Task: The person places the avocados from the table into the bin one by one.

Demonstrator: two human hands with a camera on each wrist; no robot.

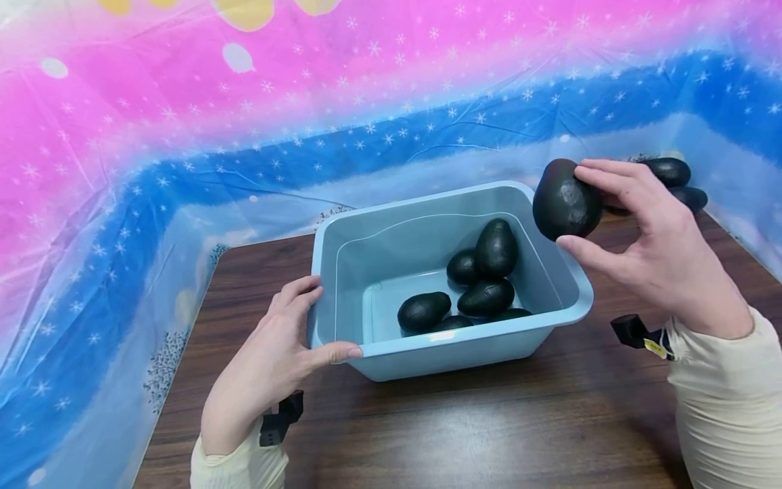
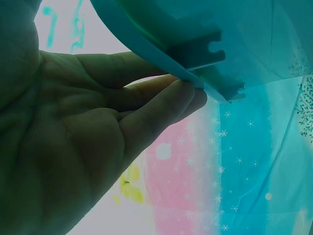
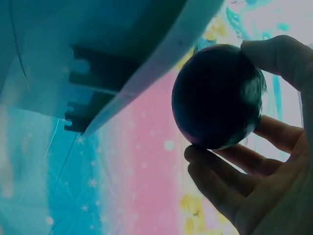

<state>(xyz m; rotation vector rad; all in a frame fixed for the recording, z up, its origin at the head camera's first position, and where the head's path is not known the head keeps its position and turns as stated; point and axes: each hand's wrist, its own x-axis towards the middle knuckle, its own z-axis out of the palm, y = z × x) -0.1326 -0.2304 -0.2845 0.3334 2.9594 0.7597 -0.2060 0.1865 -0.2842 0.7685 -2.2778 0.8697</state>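
Observation:
A dark avocado [image 1: 565,202] is pinched between the thumb and fingers of my right hand [image 1: 666,244], up at the right rim of a light blue plastic basin [image 1: 452,360]. The right wrist view has the same avocado [image 3: 215,98] beside the basin's rim. My left hand [image 1: 275,360] grips the basin's near left corner, thumb over the front rim and fingers along the left side. Inside the basin lie several avocados, among them one leaning upright [image 1: 496,248] at the right and another [image 1: 424,311] nearer the middle. The front wall partly hides some of them.
More avocados [image 1: 668,172] lie on the brown wooden table [image 1: 489,428] at the back right, partly behind my right hand. A pink and blue snowflake-patterned sheet [image 1: 342,122] hangs around the table's back and left sides. Each wrist carries a small black camera [image 1: 281,418].

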